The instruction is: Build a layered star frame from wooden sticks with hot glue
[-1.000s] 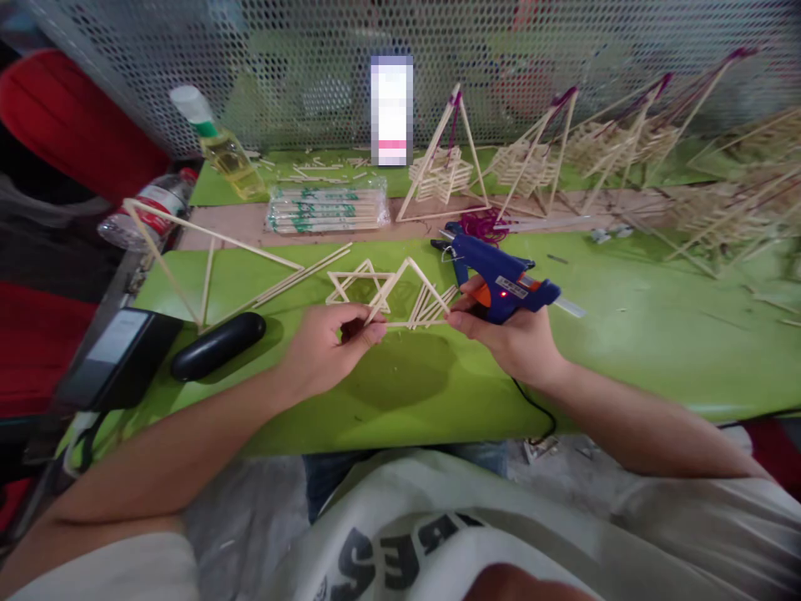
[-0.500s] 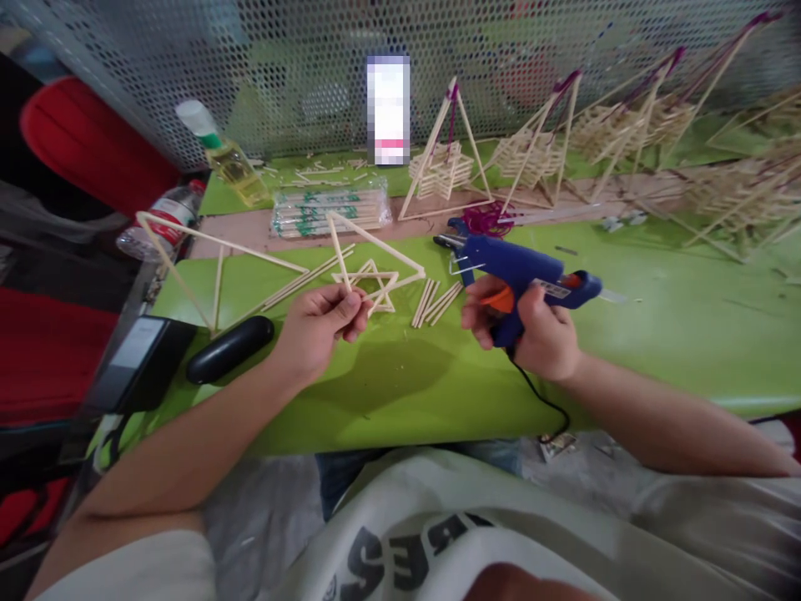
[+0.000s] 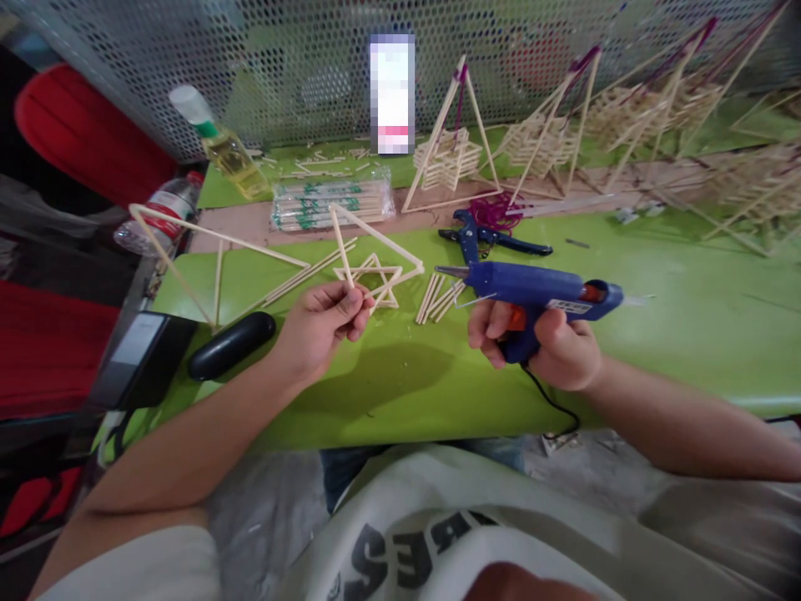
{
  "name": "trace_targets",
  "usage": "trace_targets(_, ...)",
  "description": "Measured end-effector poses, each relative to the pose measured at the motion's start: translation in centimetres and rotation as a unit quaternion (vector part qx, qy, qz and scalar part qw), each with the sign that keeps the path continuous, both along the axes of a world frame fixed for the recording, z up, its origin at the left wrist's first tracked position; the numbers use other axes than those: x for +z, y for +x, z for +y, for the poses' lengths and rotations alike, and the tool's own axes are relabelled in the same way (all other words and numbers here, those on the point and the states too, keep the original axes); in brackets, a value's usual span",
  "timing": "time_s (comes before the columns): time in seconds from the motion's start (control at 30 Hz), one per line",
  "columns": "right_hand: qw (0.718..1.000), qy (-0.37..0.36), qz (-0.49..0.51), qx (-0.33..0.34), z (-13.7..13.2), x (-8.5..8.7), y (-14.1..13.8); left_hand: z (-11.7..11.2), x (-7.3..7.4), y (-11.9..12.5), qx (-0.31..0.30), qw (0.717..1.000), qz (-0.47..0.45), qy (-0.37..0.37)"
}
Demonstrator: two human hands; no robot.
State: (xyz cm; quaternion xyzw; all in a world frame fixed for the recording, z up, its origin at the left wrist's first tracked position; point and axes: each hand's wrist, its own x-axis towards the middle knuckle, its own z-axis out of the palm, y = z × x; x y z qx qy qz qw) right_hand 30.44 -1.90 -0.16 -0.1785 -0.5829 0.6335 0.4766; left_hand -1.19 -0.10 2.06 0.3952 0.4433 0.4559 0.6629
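Observation:
Between the thumb and fingers of my left hand [image 3: 329, 324] is one corner of a stick frame [image 3: 381, 232], made of thin wooden sticks and raised over the table. Below and behind it lies a small six-pointed star of sticks [image 3: 389, 292], partly covered by the frame. My right hand [image 3: 538, 338] is wrapped round the handle of a blue hot glue gun [image 3: 526, 284], fingers by its orange trigger. The nozzle points left, a little right of the frame's far corner. Short loose sticks [image 3: 431, 299] lie on the table between both hands.
Behind the glue gun lie blue-handled cutters [image 3: 469, 238] and purple cord [image 3: 497, 213]. Finished-looking stick stands [image 3: 447, 159] line the back right. Wrapped sticks [image 3: 331, 200], a glue bottle [image 3: 225, 154], a phone [image 3: 392, 92] and a black case [image 3: 231, 345] are around. The gun's cord [image 3: 556, 401] hangs over the front edge.
The glue gun in my right hand has moved down and slightly right, its nozzle turned level toward the left, uncovering the cutters. My left hand holds the frame almost still.

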Motion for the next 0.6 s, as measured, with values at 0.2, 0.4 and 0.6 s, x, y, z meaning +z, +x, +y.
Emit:
trace_targets(0.2,1.000,-0.018,-0.022,0.008,-0.8,0.9,0.3,-0.2,-0.1,-0.1,0.001,1.000,-0.005,-0.009)
trace_targets(0.4,0.999,-0.025,-0.029,0.009,-0.7,1.1,0.2,-0.2,-0.4,-0.3,-0.006,1.000,-0.006,0.004)
trace_targets(0.6,0.998,-0.043,-0.035,0.006,-0.8,1.3,0.1,-0.3,-0.3,0.0,-0.009,1.000,-0.003,-0.002)
